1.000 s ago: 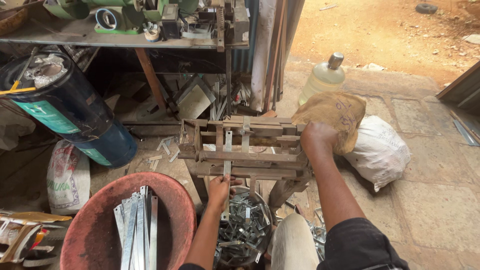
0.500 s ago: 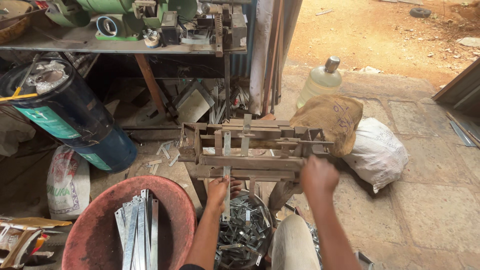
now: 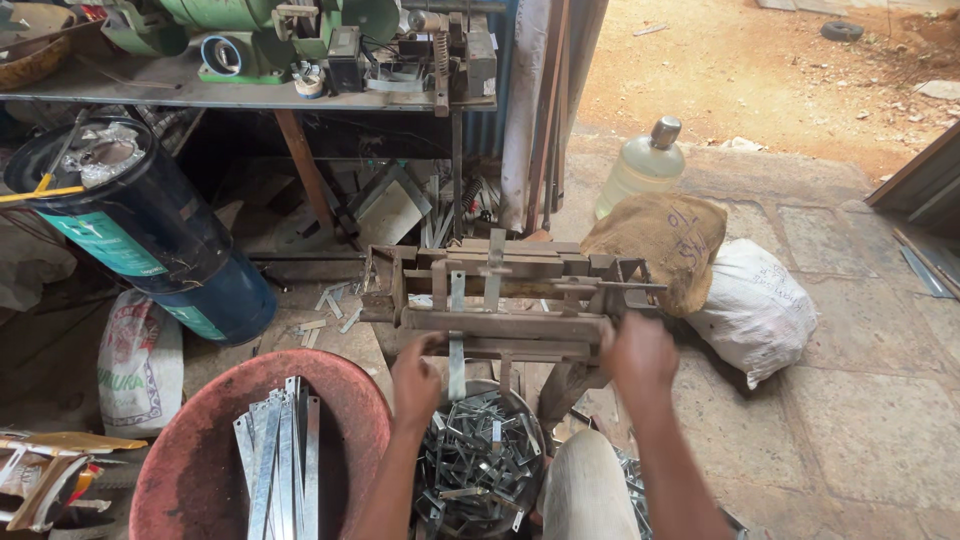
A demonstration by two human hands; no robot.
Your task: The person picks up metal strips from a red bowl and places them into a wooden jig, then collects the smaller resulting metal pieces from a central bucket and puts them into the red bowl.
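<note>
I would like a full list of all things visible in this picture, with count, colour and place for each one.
metal press: one, rusty brown, centre, on a stand
metal strip: one, grey, upright in the press front
bucket of bent pieces: one, grey metal, under the press
red tub: one, lower left, holding long grey strips
blue drum: one, tilted, left
plastic bottle: one, pale yellow, behind the sacks
burlap sack: one, brown, right of the press
white sack: one, right
printed bag: one, white, far left
green machine: one, on the shelf, top
left hand: at the press front, beside the strip
right hand: blurred, at the right end of the press
</note>
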